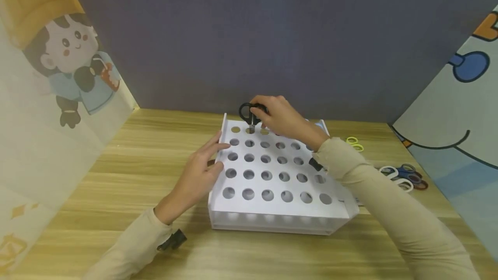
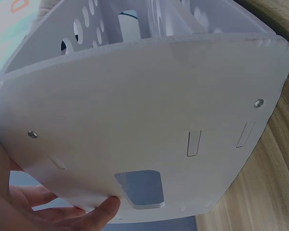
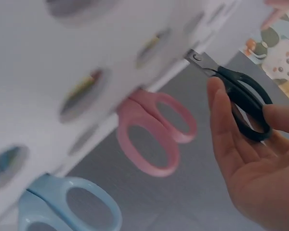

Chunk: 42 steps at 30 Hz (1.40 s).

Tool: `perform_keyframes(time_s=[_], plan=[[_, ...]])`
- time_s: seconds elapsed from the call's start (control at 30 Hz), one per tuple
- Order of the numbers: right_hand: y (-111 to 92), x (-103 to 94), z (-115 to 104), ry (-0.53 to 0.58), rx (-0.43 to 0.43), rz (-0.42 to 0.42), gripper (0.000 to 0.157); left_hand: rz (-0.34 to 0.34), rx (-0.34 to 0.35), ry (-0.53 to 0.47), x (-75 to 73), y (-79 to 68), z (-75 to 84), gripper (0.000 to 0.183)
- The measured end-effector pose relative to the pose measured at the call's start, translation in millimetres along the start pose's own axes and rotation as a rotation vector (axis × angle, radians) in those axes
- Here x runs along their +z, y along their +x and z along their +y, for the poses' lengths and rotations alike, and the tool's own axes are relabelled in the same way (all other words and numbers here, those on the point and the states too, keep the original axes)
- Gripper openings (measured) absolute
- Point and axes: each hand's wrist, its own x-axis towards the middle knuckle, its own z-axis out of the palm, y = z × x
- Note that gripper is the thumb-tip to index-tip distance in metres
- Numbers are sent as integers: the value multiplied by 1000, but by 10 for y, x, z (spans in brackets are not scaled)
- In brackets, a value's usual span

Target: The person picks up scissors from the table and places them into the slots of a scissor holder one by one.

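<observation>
My right hand [image 1: 281,115] holds a pair of black-handled scissors [image 3: 233,89] by its loops, thumb on one side and fingers on the other. Its blades point down into a hole in the back row of a white rack [image 1: 256,205], second from the left. At the rack's left side, my left hand [image 1: 198,172] rests against the panel, some fingers reaching over its edge; the left wrist view shows a fingertip beside the rectangular cutout. Pink scissors [image 3: 151,127] and light blue scissors [image 3: 70,199] stand in the rack with their handles sticking out.
Right of the rack, on the wooden table [image 1: 163,141], lie yellow-green scissors [image 1: 355,143], white-handled scissors [image 1: 402,184], blue scissors [image 1: 408,172] and reddish-brown handles [image 1: 421,184]. A dark grey panel [image 1: 249,46] rises behind; printed panels flank both sides.
</observation>
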Motion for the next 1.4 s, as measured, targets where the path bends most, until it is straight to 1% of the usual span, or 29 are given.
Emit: perform_keyframes(time_s=[0.17, 0.27, 0.43, 0.6, 0.67, 0.83, 0.9, 1.13, 1.2, 1.33, 1.4], plan=[[-13, 98, 33, -28, 50, -96, 25, -8, -8, 5, 4, 1, 6, 44], [-15, 104, 28, -51, 50, -122, 26, -5, -2, 5, 5, 2, 8, 44], [-22, 80, 25, -83, 35, -108, 26, 7, 5, 1, 6, 5, 13, 45], [-75, 41, 41, -106, 50, -81, 29, 10, 1, -1, 8, 8, 10, 45], [-120, 15, 43, -97, 60, -76, 32, 10, 0, 4, 7, 7, 9, 45], [-293, -113, 38, -33, 83, -80, 38, 6, -1, 7, 13, 7, 14, 44], [-374, -182, 30, -20, 81, -76, 37, 6, 0, 5, 18, 10, 14, 44], [-627, -447, -72, -57, 23, -26, 27, 13, 5, 0, 24, 10, 15, 45], [-703, -536, -90, -72, 7, -4, 26, 13, 4, -4, 21, 5, 17, 45], [-895, -694, -83, -96, 20, 52, 26, 13, 9, -7, 14, 3, 14, 45], [-1007, -751, -56, -98, 44, 76, 25, 10, 13, -5, 11, 2, 12, 44]])
